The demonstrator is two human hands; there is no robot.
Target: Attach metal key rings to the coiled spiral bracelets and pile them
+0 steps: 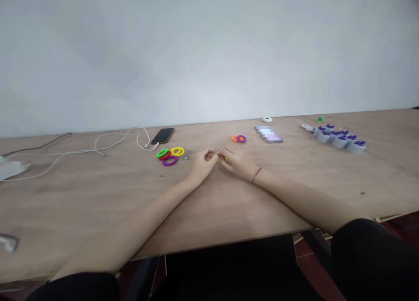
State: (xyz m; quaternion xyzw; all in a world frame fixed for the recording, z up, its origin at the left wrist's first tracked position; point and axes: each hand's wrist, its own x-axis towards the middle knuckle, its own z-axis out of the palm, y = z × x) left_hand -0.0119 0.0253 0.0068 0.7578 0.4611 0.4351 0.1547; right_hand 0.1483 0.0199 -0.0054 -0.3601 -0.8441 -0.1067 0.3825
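Firm fingertip pinch by left hand and right hand on a small yellow piece, grip closed, low over the plywood worktop.

Across the plywood table, a black smartphone lies at eleven o'clock, with a white charging cable looping toward nine o'clock and a crumpled white cloth beyond it. A blurred packet sits near one o'clock, just before a small white disc at the far edge. A small green object lies at two o'clock, above a cluster of grey cups with purple tops. A pale wall rises behind.
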